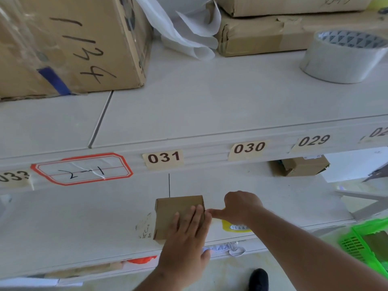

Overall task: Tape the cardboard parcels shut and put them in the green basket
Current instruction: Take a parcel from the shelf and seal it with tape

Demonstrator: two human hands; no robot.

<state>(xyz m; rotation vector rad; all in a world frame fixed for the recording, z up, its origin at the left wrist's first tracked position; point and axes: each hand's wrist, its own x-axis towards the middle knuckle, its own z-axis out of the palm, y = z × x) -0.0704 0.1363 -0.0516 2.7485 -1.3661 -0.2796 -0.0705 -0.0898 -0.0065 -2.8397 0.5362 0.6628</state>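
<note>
On the lower shelf, under the 031 label (163,158), sits the parcel (171,215), a small brown box. The left hand (188,238) lies flat on its lid, fingers straight, pressing down. The right hand (239,207) is curled, thumb stretched out to the parcel's right edge; it sits over a yellow tape roll (231,226), but whether it grips the roll is hard to tell. The green basket (365,242) shows at far right, well apart. A grey tape roll (342,57) rests on the upper shelf.
</note>
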